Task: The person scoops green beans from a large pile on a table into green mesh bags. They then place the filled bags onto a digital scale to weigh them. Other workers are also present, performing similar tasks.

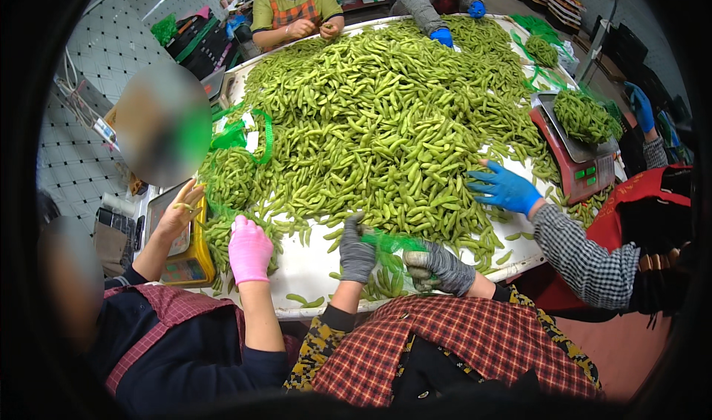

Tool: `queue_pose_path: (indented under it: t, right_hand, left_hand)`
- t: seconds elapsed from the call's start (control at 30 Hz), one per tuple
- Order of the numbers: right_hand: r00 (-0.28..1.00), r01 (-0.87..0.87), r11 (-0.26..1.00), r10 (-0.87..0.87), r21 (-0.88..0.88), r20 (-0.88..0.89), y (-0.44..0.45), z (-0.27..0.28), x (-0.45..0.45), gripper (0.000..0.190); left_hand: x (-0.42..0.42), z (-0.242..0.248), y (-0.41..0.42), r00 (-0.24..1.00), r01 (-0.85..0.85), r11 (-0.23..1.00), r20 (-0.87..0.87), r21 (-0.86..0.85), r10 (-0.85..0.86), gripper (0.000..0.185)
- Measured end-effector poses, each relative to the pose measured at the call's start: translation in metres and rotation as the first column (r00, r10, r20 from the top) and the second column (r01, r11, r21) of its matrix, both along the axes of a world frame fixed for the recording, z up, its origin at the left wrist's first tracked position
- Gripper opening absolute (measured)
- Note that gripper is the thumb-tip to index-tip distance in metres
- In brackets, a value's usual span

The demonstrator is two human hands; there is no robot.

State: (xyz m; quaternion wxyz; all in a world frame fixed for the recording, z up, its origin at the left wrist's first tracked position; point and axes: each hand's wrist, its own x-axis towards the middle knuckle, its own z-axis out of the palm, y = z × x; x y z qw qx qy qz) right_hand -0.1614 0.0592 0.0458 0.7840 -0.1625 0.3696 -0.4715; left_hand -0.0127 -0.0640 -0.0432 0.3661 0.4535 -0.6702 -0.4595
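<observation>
My left hand, in a grey striped glove, grips one side of a green mesh bag at the table's near edge. On the bag's other side, my right hand, gloved alike, has its fingers curled on the mesh. Some green bean pods show through or beside the netting below; which of them are inside I cannot tell. Just beyond both hands rises a large heap of green pods, apparently edamame, spread over the white tabletop.
To my left, a co-worker's pink-gloved hand is by a yellow-edged scale. At right, another person's blue-gloved hand reaches over the pods near a red scale bearing a filled net bag. Two people work across the table.
</observation>
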Motion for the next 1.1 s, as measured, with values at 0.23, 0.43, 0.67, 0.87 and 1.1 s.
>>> queue_pose_path:
  t: [0.23, 0.43, 0.67, 0.87, 1.1]
  right_hand:
    - [0.197, -0.022, 0.788, -0.599, -0.615, -0.776, -0.031, -0.062, -0.041, 0.034]
    - [0.932, 0.310, 0.908, -0.349, -0.281, -0.100, -0.040, -0.024, -0.025, 0.013]
    - [0.920, -0.068, 0.808, -0.176, -0.585, -0.350, -0.024, -0.032, 0.004, 0.037]
    - [0.230, -0.156, 0.913, -0.338, -0.378, -0.913, -0.038, 0.003, -0.015, 0.039]
    - [-0.032, 0.179, 0.581, -0.804, -0.794, -0.594, -0.055, -0.016, -0.056, 0.023]
  left_hand:
    - [-0.022, 0.079, 0.041, 0.823, 0.511, 0.757, -0.487, 0.408, -0.293, 0.034]
    - [0.014, 0.037, 0.021, 0.969, 0.185, 0.937, -0.214, 0.297, -0.124, 0.030]
    - [-0.002, 0.062, 0.000, 0.941, -0.001, 0.999, -0.339, -0.038, -0.012, 0.016]
    - [-0.017, 0.095, 0.034, 0.860, 0.137, 0.990, -0.492, -0.031, -0.134, 0.018]
    - [-0.021, 0.064, 0.040, 0.980, 0.173, 0.943, -0.045, -0.283, -0.193, 0.032]
